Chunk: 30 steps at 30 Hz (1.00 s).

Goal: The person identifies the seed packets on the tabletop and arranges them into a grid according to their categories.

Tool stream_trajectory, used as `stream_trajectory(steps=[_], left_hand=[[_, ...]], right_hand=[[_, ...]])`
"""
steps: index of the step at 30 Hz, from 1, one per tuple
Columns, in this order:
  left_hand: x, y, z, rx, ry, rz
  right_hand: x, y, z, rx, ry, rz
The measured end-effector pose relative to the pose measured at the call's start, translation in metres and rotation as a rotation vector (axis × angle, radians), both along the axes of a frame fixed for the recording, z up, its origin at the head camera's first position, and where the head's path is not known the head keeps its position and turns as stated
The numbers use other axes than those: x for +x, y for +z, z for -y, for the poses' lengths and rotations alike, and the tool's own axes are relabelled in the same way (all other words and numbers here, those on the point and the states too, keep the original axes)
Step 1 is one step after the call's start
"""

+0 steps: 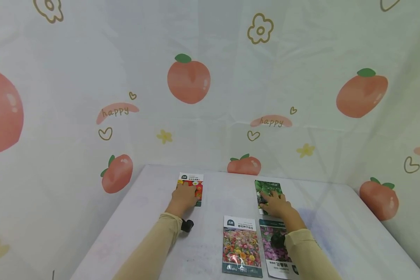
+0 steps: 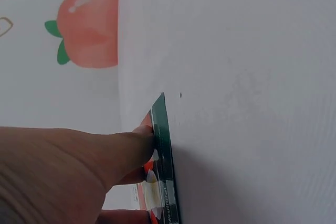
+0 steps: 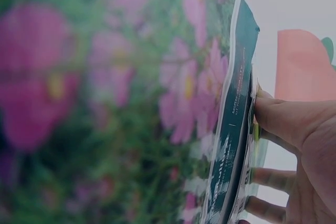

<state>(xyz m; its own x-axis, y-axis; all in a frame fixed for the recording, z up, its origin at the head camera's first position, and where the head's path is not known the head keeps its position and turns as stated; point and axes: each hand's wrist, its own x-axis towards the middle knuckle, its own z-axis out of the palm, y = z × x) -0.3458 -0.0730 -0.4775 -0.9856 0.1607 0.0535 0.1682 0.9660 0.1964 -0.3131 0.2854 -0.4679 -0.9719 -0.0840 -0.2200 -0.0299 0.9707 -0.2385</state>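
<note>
At the back left of the table, a packet with red flowers (image 1: 198, 188) lies flat in the head view. My left hand (image 1: 184, 197) rests on it, fingertips and thumb against its printed face. The left wrist view has my thumb (image 2: 137, 148) on the packet's dark green end (image 2: 164, 145). Further right, my right hand (image 1: 277, 203) spreads its fingers over a green leafy packet (image 1: 273, 186) and covers part of its front. Seen from the right wrist, the thumb (image 3: 270, 109) and fingers touch that packet, partly hidden behind a pink-flower packet (image 3: 184, 87).
A packet of mixed bright flowers (image 1: 241, 245) lies at the front middle of the white table (image 1: 203, 249). Beside it, the pink-flower packet is partly under my right wrist and its black camera (image 1: 277, 240). A white fruit-print curtain (image 1: 213, 128) hangs behind the table.
</note>
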Motion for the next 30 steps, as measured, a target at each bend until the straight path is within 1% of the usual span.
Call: stream_trajectory(steps=[6,14,19,25,30], left_hand=[[0.005,0.004,-0.005,0.012,-0.002,-0.005],[0.006,0.002,-0.01,0.037,0.004,-0.017],[0.006,0.002,-0.013,0.016,-0.004,-0.02],[0.007,0.003,-0.016,0.0,-0.013,-0.005],[0.007,0.003,-0.02,0.005,-0.021,-0.029]], right_hand=[[0.0,-0.001,0.0,0.002,0.002,0.0],[0.001,0.0,0.0,0.002,-0.004,0.004],[0.0,-0.001,0.0,-0.001,-0.002,0.002],[0.001,0.0,0.0,-0.004,-0.003,0.006],[0.001,0.001,0.001,0.001,-0.005,0.008]])
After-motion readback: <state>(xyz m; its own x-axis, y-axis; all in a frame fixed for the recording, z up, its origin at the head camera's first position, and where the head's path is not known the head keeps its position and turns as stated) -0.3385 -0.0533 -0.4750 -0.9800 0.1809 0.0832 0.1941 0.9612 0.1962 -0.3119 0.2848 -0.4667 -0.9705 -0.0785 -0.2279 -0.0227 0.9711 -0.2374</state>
